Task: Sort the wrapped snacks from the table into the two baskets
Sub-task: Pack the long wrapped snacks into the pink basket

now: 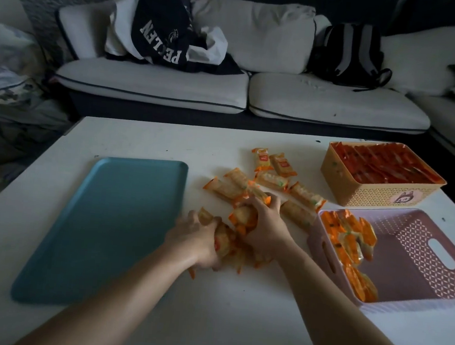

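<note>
Your left hand (196, 241) and right hand (264, 223) are each curled round a bunch of wrapped snacks (304, 196) mid-desk (206, 323). More lie loose just beyond, beside the pink basket (416, 304), which already holds some. They look light, with slick, crinkly wrappers and probably brittle insides, so cup them by their bodies, not the crimped ends, and squeeze gently.

White tabletop (235, 312); teal tray (111, 216) at nine o'clock; orange-ended snacks (304, 197); tan lattice basket (379, 197) at two, pink lattice basket (423, 235) at four.
</note>
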Demonstrator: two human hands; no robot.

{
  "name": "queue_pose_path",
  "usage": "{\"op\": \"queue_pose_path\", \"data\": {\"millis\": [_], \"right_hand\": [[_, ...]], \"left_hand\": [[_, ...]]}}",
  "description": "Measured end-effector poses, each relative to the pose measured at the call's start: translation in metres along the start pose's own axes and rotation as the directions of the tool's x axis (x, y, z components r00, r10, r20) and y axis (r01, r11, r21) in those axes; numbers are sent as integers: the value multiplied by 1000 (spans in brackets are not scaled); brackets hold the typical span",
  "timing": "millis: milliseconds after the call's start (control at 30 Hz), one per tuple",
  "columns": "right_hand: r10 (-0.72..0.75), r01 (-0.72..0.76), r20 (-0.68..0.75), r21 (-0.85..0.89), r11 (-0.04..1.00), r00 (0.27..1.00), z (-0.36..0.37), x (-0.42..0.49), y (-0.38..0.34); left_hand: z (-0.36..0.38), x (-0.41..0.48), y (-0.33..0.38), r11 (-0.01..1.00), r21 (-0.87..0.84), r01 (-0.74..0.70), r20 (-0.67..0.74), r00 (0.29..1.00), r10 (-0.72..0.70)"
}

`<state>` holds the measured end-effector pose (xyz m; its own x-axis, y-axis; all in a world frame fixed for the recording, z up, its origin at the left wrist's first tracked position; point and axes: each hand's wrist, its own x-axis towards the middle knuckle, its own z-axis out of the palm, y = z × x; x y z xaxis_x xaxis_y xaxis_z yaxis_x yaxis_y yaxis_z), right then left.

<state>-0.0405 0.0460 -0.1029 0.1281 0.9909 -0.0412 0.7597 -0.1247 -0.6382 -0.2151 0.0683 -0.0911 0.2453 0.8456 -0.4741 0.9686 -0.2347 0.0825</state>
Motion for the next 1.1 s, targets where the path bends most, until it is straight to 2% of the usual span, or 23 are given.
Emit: {"op": "queue_pose_path", "data": {"millis": [67, 200, 300, 367, 433, 533, 667, 767, 867, 967, 1100], "right_hand": [[-1, 0, 4, 56, 998, 1000, 1, -5, 3], [88, -83, -13, 215, 973, 996, 0, -14, 16], [106, -96, -13, 319, 943, 994, 7, -23, 20], [105, -87, -30, 370, 925, 994, 14, -26, 23], [106, -71, -55, 442, 894, 993, 20, -31, 22], [181, -72, -125, 597, 799, 976, 25, -41, 11], [268, -93, -50, 863, 497, 962, 30, -47, 2], [293, -94, -31, 910, 404, 956, 29, -44, -4], [270, -31, -87, 913, 406, 959, 9, -40, -18], [206, 62, -173, 889, 453, 963, -35, -42, -31], [207, 175, -340, 812, 556, 917, -121, -67, -9]], "left_hand": [[7, -6, -1, 993, -118, 28, -127, 991, -43], [16, -14, 2, 994, -80, 71, -246, 965, -89], [21, -17, 7, 959, -278, 50, -239, 964, -120], [21, -14, 9, 892, -451, 43, -196, 970, -146], [21, -12, 12, 777, -629, 32, -159, 973, -169], [22, -15, 22, 543, -839, -4, -137, 969, -204], [21, -20, 31, 188, -981, -38, -67, 987, -148], [14, -23, 28, 85, -996, -36, -43, 996, -77], [-2, -31, 33, -13, -997, -80, -79, 996, -39], [-26, -41, 52, -79, -980, -180, -183, 983, 29], [-51, -55, 126, -121, -952, -282, -298, 945, 139]]}}
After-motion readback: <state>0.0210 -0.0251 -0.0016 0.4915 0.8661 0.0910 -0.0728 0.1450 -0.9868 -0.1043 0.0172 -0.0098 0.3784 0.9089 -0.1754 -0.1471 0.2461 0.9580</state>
